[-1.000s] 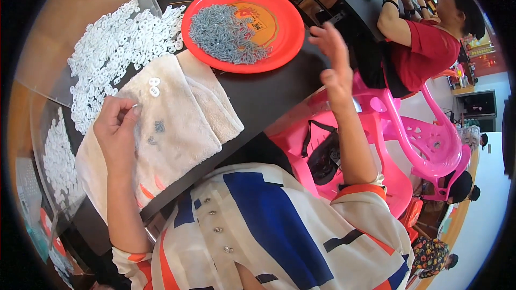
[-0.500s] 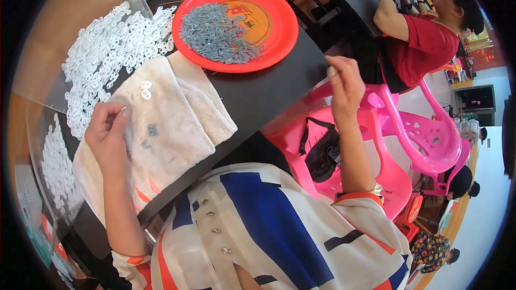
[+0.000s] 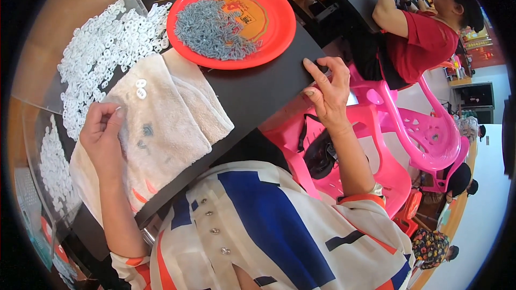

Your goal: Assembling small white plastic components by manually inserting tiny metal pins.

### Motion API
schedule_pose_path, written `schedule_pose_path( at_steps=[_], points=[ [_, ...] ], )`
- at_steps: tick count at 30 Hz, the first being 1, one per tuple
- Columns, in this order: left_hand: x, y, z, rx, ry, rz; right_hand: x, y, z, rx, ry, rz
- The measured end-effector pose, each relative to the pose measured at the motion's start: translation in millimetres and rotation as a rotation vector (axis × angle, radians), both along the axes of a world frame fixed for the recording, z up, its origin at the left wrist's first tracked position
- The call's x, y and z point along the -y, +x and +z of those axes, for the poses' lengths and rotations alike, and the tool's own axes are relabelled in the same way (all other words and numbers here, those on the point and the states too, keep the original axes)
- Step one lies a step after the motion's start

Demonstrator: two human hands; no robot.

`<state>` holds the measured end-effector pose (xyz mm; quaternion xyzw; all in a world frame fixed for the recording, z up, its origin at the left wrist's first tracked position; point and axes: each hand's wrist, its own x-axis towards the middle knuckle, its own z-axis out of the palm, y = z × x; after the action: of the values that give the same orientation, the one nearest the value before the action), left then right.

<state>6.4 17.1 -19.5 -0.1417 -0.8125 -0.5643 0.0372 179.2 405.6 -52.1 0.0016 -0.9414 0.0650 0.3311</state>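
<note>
My left hand (image 3: 102, 134) is closed in a pinch over the left side of a cream towel (image 3: 172, 121). A small white piece barely shows at its fingertips; most of it is hidden. Two white oval pieces with holes (image 3: 141, 88) lie on the towel just beyond that hand. My right hand (image 3: 329, 94) hovers past the table's right edge, thumb and fingers apart, with nothing seen in it. Between the hands, farther back, a red plate (image 3: 277, 35) bears a heap of small grey slender pieces (image 3: 209, 29).
White oval pieces (image 3: 107, 48) are heaped on the dark table (image 3: 269, 88) at the far left, beside a clear plastic bin wall. More white pieces (image 3: 56, 169) lie nearer. Pink plastic chairs (image 3: 376, 166) stand at right, one holding a black bag (image 3: 321, 156). A person in red (image 3: 430, 48) sits beyond.
My right hand has shifted slightly left and its fingers have spread from a near pinch. My left hand stays pinched over the towel. The whole view has shifted a little.
</note>
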Motion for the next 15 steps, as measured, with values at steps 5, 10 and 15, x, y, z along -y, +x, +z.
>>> schedule_pose_path(
  at_steps=[5, 10, 15],
  points=[
    [2.6, -1.5, -0.8, -0.003, -0.033, 0.017, 5.6, 2.3, 8.6, 0.054, 0.087, 0.008],
    [3.9, 0.0, 0.5, -0.017, -0.008, 0.005, 12.1, 12.1, 17.7, 0.149, 0.179, 0.013],
    [4.8, -1.2, -2.6, 0.004, 0.038, -0.025, 8.8, 16.0, 19.4, 0.231, 0.062, 0.015]
  ],
)
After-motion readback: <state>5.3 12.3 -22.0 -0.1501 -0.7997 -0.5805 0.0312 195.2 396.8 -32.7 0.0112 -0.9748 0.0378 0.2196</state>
